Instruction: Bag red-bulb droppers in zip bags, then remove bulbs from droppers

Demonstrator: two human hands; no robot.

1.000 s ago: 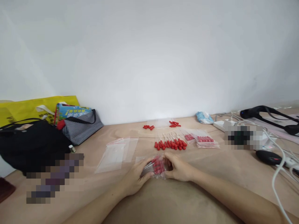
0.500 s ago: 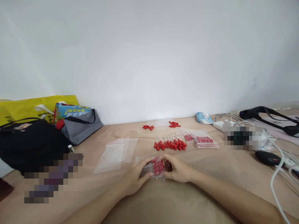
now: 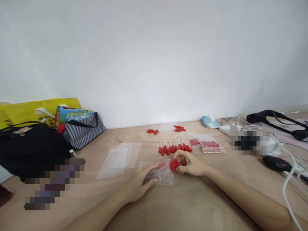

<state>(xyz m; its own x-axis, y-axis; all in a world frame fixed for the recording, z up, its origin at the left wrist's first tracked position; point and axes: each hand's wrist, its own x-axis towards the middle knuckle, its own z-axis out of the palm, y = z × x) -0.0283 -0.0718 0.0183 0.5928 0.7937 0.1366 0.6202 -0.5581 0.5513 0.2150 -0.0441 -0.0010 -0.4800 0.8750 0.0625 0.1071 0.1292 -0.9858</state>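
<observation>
My left hand [image 3: 141, 179] grips a clear plastic zip bag [image 3: 161, 175] at its left end, thumb in front and fingers behind. Several red-tipped sticks [image 3: 174, 165] poke out of the bag's right end, and part of the red shows through the plastic. My right hand [image 3: 191, 164] is closed around their red ends. Just behind it lies a row of red-tipped sticks [image 3: 172, 148] with thin pale stems pointing to the wall. Flat zip bags [image 3: 117, 158] rest left of my left hand.
Filled bags [image 3: 211, 146] are stacked at the right, and more red-tipped sticks [image 3: 180, 128] lie near the wall. A blue tissue pack [image 3: 210, 122], white cables [image 3: 286, 179] and a black mouse-shaped device [image 3: 275, 163] are further right. A black bag [image 3: 36, 147] and striped bag [image 3: 81, 131] stand left.
My right hand has moved slightly right and away from the bag's edge. The red tips, inside the bag before, now partly stick out at its right end. My left hand stays in place.
</observation>
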